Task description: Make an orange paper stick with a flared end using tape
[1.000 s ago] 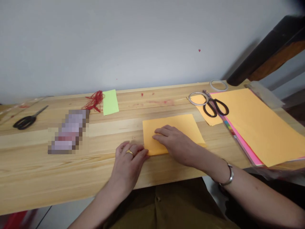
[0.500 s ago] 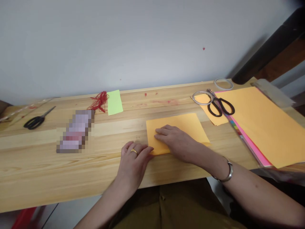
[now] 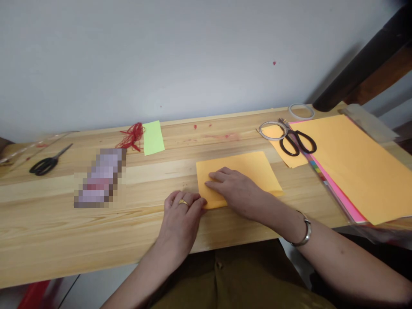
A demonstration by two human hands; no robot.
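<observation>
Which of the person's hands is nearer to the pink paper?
Right. The right hand rests on the small orange sheet, left of the pink paper; the left hand is farther left, at that sheet's near-left corner.

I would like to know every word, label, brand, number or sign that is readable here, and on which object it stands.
No text can be read.
Coloured strip beside the large orange sheet: too small to read any print.
Pixelated object: blocked out, nothing readable.
Tape roll near the scissors handles: any print is too small to tell.
Orange sheet under the right hand: no writing visible.
</observation>
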